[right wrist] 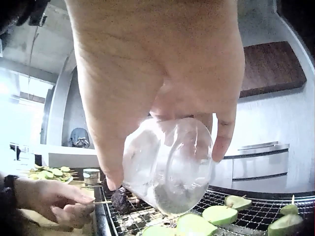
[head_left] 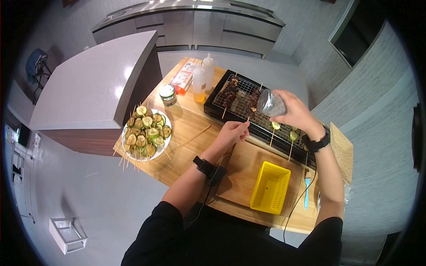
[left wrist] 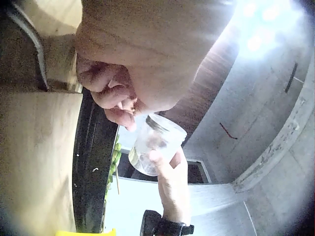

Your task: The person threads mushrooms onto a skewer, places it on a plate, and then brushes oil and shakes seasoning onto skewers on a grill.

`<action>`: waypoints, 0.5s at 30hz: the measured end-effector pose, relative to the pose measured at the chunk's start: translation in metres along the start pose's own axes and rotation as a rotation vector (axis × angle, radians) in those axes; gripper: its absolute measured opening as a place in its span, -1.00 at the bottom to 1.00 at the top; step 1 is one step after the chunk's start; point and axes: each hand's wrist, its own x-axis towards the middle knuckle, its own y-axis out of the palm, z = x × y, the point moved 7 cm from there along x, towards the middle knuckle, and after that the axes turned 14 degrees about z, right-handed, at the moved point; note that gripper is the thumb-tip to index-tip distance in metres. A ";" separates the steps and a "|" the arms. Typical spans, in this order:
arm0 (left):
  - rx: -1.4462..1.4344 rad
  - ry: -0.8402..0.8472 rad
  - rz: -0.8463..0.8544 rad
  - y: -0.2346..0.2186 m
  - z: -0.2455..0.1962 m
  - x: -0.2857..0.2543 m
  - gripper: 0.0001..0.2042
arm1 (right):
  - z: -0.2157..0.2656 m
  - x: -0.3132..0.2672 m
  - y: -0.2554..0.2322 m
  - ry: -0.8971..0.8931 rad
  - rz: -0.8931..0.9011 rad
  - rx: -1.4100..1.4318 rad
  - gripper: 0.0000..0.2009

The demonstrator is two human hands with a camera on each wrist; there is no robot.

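My right hand (head_left: pixel 290 108) grips a clear jar (head_left: pixel 271 104), tilted over the grill (head_left: pixel 242 99), its mouth end toward the left. Some pale grains lie inside the jar, seen low in it in the right wrist view. With thumb and fingertips my left hand (head_left: pixel 234 133) pinches the bare stick end of a dark meat skewer (head_left: pixel 253 103) at the grill's near edge. Another meat skewer (head_left: pixel 230 94) lies on the mesh to the left. Zucchini skewers (head_left: pixel 275 126) sit on the grill below and right of the jar.
A plate (head_left: pixel 167 141) heaped with zucchini skewers stands left, near loose sticks (head_left: pixel 186 142). Behind are a small tin (head_left: pixel 168 95) and two squeeze bottles (head_left: pixel 199 84). A yellow basket (head_left: pixel 270 188) sits on the cutting board (head_left: pixel 237 177); a blue brush (head_left: pixel 306 195) lies right, beside a trailing cable.
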 end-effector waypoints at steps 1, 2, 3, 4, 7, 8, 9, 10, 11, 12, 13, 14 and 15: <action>-0.004 -0.005 -0.006 0.000 -0.001 0.000 -0.58 | -0.002 0.001 0.002 -0.002 0.023 -0.002 -0.18; -0.009 -0.010 -0.012 0.001 -0.002 -0.001 -0.58 | -0.006 0.002 0.000 0.006 -0.019 -0.014 -0.18; 0.000 -0.012 -0.009 0.001 -0.003 -0.001 -0.58 | -0.011 0.002 -0.001 0.014 -0.061 -0.026 -0.18; 0.009 -0.014 -0.007 0.001 -0.004 -0.001 -0.58 | -0.015 0.003 -0.003 0.022 -0.102 -0.037 -0.17; 0.023 -0.036 -0.018 0.000 -0.001 -0.001 -0.57 | -0.022 0.005 -0.003 0.058 -0.091 -0.053 -0.16; 0.027 -0.045 -0.025 -0.001 0.000 0.000 -0.57 | -0.020 0.005 -0.003 0.058 -0.070 -0.053 -0.16; 0.027 -0.048 -0.029 0.000 -0.002 -0.001 -0.57 | -0.018 0.004 -0.002 0.057 -0.049 -0.052 -0.16; 0.026 -0.052 -0.034 0.001 -0.004 -0.002 -0.57 | -0.016 0.004 -0.002 0.056 -0.027 -0.052 -0.16; 0.024 -0.055 -0.040 0.002 -0.005 -0.003 -0.57 | -0.018 0.004 -0.003 0.047 -0.059 -0.044 -0.16; 0.027 -0.058 -0.030 0.002 -0.005 -0.004 -0.57 | -0.021 0.005 -0.004 0.037 -0.090 -0.035 -0.16; 0.032 -0.061 -0.019 0.001 -0.006 -0.005 -0.58 | -0.022 0.005 -0.006 0.028 -0.122 -0.026 -0.15; 0.036 -0.064 -0.007 0.001 -0.006 -0.005 -0.58 | -0.023 0.005 -0.003 0.039 -0.094 -0.032 -0.16; 0.042 -0.068 -0.012 0.002 -0.007 -0.005 -0.58 | -0.021 0.004 -0.002 0.050 -0.067 -0.038 -0.16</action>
